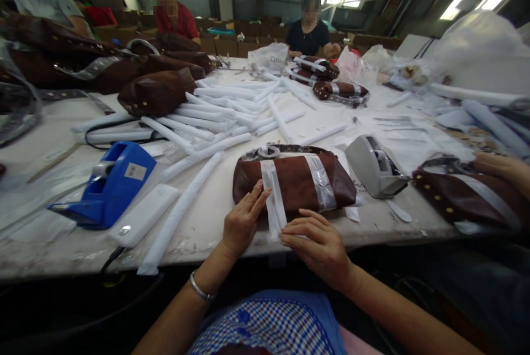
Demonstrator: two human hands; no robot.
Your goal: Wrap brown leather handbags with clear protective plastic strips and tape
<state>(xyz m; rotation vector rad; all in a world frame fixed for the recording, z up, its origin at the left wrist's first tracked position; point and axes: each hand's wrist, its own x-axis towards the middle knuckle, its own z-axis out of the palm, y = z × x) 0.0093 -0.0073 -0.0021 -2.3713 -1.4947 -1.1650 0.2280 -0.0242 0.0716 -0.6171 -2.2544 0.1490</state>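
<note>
Left hand outstretched and empty, right hand curled, hold unclear, it's seemingly wrapping: white strip across brown handbag likely needs smoothing.

Remotely I see brown bag lying crosswise just beyond the fingers, white strip across it, lower end at right fingertips.

fingers touch white strip on a brown bag.
</note>
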